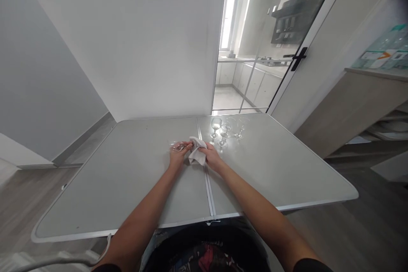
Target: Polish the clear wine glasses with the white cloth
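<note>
- A clear glass (174,145) is held just above the bench (127,178), near its middle seam; its full shape is hard to make out.
- The left hand (179,151) has its fingers clamped on the glass.
- The right hand (213,156) has its fingers closed on a white cloth (198,156), pressed against the glass's right end.
- Stemmed glasses (216,124) stand upright just beyond the right hand.
- A glazed door (295,61) stands behind the bench.

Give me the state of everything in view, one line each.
Held glass, tipped sideways
White cloth, crumpled
Left hand, closed on held glass
Right hand, closed on white cloth
Folding table, unfolded
Stemmed glasses, upright on folding table
Bottles, standing
Glass door, cannot tell
</note>
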`<state>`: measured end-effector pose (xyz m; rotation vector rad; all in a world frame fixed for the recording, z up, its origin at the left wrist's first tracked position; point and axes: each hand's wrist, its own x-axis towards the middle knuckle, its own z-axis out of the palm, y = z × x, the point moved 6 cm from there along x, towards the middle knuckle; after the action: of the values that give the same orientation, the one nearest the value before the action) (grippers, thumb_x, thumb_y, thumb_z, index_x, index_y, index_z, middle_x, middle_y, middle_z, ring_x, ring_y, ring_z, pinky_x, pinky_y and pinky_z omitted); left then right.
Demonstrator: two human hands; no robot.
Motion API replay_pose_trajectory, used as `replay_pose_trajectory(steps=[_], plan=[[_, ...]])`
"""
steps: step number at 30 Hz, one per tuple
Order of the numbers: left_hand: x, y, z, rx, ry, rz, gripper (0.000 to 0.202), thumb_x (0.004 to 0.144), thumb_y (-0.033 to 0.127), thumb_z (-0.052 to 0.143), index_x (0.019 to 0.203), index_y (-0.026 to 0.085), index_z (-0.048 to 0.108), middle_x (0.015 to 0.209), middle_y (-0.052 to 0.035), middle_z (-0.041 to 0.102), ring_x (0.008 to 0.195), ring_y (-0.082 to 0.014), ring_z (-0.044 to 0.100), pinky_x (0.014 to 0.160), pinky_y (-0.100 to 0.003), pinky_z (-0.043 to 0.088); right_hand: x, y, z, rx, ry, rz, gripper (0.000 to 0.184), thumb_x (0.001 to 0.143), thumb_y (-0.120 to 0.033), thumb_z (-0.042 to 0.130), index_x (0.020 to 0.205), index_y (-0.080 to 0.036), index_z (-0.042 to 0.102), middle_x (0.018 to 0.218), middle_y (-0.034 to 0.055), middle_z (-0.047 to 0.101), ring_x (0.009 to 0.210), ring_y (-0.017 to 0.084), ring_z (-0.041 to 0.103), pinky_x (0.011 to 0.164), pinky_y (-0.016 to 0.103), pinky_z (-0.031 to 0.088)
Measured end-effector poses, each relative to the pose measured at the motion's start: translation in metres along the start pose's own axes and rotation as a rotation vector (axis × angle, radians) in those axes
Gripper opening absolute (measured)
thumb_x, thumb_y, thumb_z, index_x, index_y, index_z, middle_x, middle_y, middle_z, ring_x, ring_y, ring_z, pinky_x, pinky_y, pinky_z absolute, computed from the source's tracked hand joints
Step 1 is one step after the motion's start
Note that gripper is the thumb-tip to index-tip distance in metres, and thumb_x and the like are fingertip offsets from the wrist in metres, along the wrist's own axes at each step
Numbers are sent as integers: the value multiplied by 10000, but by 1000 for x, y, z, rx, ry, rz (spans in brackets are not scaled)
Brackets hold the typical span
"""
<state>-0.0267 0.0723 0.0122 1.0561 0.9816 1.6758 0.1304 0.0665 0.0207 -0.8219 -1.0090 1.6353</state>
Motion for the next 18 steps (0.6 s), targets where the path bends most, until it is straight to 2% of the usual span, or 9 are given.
replay_pose_trajectory(steps=[3, 7, 9, 14, 16, 18], plan=[[-2, -1, 4, -11, -24, -5, 237, 632, 282, 894, 785, 168, 753, 909, -105, 773, 874, -233, 726, 857, -388, 562, -1, 2, 2, -13, -29, 43, 291, 613, -253, 718, 890, -168, 709, 742, 17, 691, 671, 153, 584, 620, 249, 418], [2, 3, -6, -9, 101, 52, 233, 642, 295, 885, 788, 173, 752, 875, -79, 768, 842, -213, 719, 864, -384, 561, -1, 9, 3, -67, -79, 100, 250, 589, -229, 722, 822, -143, 702, 682, 4, 660, 608, 129, 541, 579, 237, 381], [4, 4, -8, 6, 117, 59, 225, 646, 297, 883, 785, 175, 755, 858, -73, 764, 832, -210, 714, 868, -387, 559, -1, 9, 2, -68, -64, 94, 254, 594, -231, 719, 833, -146, 704, 689, 5, 660, 614, 132, 542, 582, 239, 382], [-1, 3, 3, 22, -17, -9, 210, 635, 304, 892, 760, 199, 759, 869, -91, 769, 841, -235, 721, 870, -421, 564, 0, 0, -2, -12, 14, 14, 283, 620, -256, 716, 890, -173, 706, 749, 12, 687, 672, 151, 575, 621, 253, 415], [-4, 1, 9, 16, -71, -42, 231, 623, 309, 899, 763, 194, 756, 894, -103, 774, 859, -246, 728, 875, -431, 564, 0, -1, -1, -18, 6, 3, 265, 620, -256, 715, 872, -172, 705, 733, 7, 678, 663, 144, 568, 615, 247, 408], [-5, 2, 10, 4, -70, -35, 252, 617, 312, 902, 770, 182, 750, 904, -105, 776, 868, -248, 730, 879, -429, 561, 1, 1, -1, -54, -17, 23, 235, 610, -247, 710, 831, -166, 702, 691, -1, 656, 630, 134, 544, 590, 240, 390]])
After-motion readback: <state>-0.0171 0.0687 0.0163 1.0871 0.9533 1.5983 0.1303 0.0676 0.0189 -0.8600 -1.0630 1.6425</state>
